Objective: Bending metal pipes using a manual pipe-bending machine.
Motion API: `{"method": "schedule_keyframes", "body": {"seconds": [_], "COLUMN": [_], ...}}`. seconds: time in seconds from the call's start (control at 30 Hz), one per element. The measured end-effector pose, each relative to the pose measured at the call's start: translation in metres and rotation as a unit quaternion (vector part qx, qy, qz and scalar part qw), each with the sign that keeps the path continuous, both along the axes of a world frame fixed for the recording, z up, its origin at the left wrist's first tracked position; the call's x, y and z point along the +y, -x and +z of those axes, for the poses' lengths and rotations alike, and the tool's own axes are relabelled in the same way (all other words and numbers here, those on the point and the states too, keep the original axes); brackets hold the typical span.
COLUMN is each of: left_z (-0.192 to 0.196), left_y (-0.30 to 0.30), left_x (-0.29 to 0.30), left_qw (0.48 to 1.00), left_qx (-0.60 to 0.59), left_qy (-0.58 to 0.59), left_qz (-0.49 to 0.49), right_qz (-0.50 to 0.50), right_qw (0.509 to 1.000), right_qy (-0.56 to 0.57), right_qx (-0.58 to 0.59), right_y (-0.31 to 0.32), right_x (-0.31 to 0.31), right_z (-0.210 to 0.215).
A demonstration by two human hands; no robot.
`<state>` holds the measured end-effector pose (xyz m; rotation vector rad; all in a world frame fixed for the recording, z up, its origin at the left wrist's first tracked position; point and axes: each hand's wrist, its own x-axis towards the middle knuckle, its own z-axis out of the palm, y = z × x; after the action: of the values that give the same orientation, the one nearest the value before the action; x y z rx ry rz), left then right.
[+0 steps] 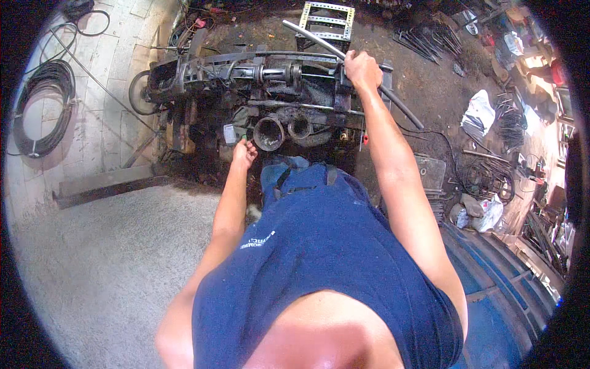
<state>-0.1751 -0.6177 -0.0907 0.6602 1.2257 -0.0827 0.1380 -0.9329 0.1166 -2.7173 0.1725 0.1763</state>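
Observation:
I stand over a dark, greasy metal-working machine (258, 92) on a workshop floor. My right hand (361, 69) is stretched forward and closed around a long grey metal pipe (402, 111) that lies slanted across the machine's right end. My left hand (244, 152) is lower, at the machine's near side beside a small control box with a green button (231, 133); its fingers are curled at the box, and I cannot tell whether they press it. Two round dark housings (269, 133) sit just right of that hand.
A coil of black cable (43, 107) lies on pale tiles at the left. A perforated metal frame (327, 19) stands behind the machine. Scrap rods, plastic bags (479, 114) and tools litter the right side. A blue drum (504, 289) is at my lower right. Grey concrete floor (104, 258) spreads lower left.

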Motion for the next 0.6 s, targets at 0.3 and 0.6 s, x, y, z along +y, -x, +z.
{"method": "schedule_keyframes", "body": {"seconds": [0.3, 0.6], "left_z": [0.0001, -0.0074], "left_y": [-0.0021, 0.0007], "left_x": [0.0004, 0.0040], "left_qw": [1.000, 1.000], "left_qx": [0.008, -0.004], "left_qy": [0.015, 0.006], "left_qz": [0.003, -0.020], "right_qz": [-0.004, 0.004], "right_qw": [1.000, 1.000], "right_qy": [-0.011, -0.004], "right_qx": [0.003, -0.003], "right_y": [-0.0016, -0.0007], "right_x": [-0.0026, -0.0010], "right_z": [-0.0038, -0.0021]}}
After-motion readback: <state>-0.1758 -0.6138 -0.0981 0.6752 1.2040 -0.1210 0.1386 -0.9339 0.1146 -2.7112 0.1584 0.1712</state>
